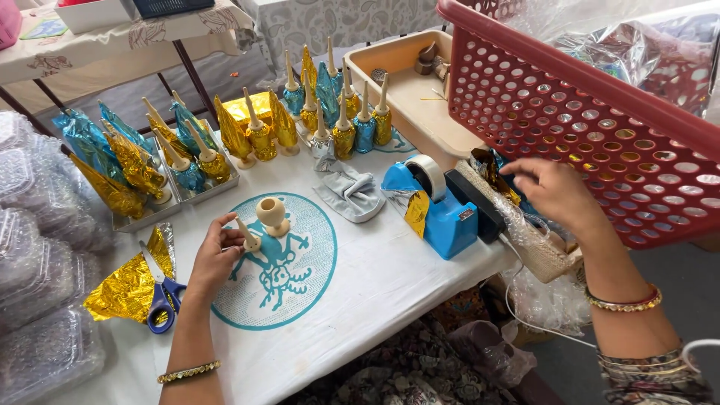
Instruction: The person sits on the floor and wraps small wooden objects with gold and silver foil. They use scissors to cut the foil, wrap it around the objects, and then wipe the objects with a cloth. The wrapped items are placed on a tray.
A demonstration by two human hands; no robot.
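Pinching a small cream cone-shaped piece [246,235] upright on the white table [375,292], the left hand [216,259] has its fingertips closed around the cone's base, just beside a cream goblet-shaped stand [271,215]. The right hand [553,191] reaches well away to the far edge, fingers curled together on crinkled gold-and-black foil [491,171] lying on a woven basket [525,240], under the tilted red plastic basket [600,120].

With the 2 hands this far apart, the likely slip is at the cone — held only by fingertips, it could tip and knock the stand. The foil may tear or snag on the basket's weave if pulled sideways. Blue-handled scissors [161,300] on a gold foil sheet [124,289] sit near the left wrist — a careless sweep could drag them off.
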